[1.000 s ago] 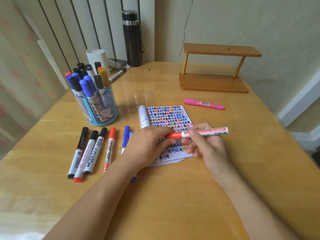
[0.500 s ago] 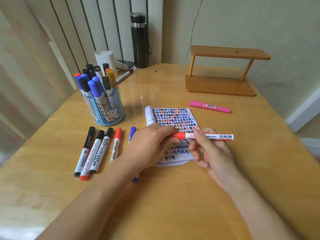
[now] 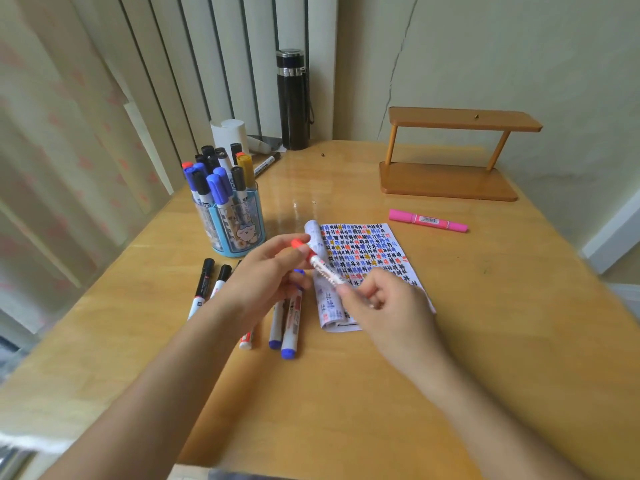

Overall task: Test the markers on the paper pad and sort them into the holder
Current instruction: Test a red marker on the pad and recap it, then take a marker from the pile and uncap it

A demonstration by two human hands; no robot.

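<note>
Wooden table (image 3: 485, 323): both hands pinch red marker (image 3: 320, 265) above paper pad (image 3: 374, 251).
</note>
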